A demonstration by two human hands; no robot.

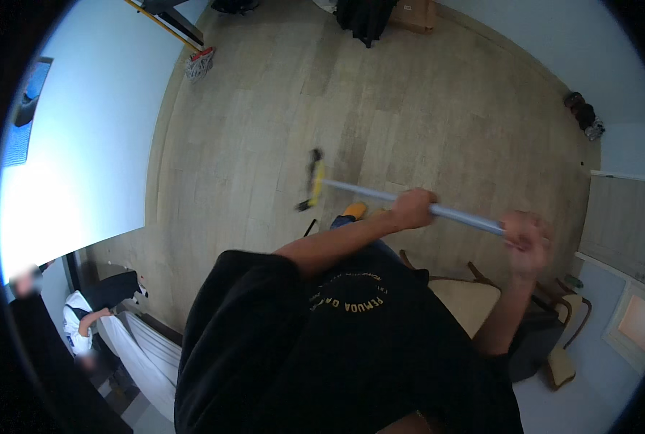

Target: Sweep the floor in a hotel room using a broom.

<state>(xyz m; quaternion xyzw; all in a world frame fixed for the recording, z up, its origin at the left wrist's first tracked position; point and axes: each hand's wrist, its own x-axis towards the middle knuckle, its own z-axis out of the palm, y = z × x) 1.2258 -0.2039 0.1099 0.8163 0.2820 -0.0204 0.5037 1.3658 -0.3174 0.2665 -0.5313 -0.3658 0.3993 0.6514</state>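
Note:
Both my hands grip a grey-blue pole that slants across in front of my body. My left hand is wrapped around it at mid-length. Higher up, my right hand closes on its upper end and looks blurred. At the far end, a yellow and black head sits low over or on the floor; blur hides whether it is a broom or another floor tool. One of my feet, in an orange-yellow shoe, shows just below the pole.
Wood-look flooring stretches ahead. A string mop leans by the left wall. A dark bag and cardboard box stand ahead. Chairs are at my right, shoes by the right wall. Two people are at lower left beside white cloth.

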